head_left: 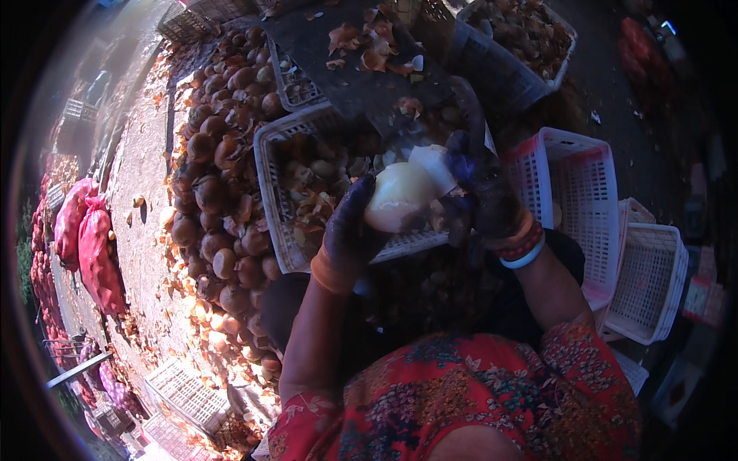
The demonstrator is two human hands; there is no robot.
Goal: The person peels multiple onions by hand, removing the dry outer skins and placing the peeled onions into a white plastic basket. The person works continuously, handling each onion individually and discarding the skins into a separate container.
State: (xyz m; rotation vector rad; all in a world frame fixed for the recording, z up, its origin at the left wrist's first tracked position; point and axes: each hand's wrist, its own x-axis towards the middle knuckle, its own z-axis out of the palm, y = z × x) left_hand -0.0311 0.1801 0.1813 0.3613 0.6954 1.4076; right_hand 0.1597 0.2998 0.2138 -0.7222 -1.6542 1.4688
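A partly peeled onion [400,193] rests in my gloved left hand [354,222], above a white plastic crate [268,196]. A pale, stiff layer [432,164], which looks like onion skin, stands out from the onion's right side. My gloved right hand [487,193] has its fingers on this layer; shadow hides part of the grip. Inside the crate lie onions and loose brown skins [314,201]. A dark board [323,52] reaches over the crate's far side, with dry onion skins [375,46] scattered on it.
Unpeeled onions [213,190] are heaped to the left. Beyond them lie red mesh sacks [101,256] on the sunlit ground. A crate of skins [519,57] stands at the far right. White crates [582,201] are stacked beside my right arm. Another crate [187,392] sits lower left.
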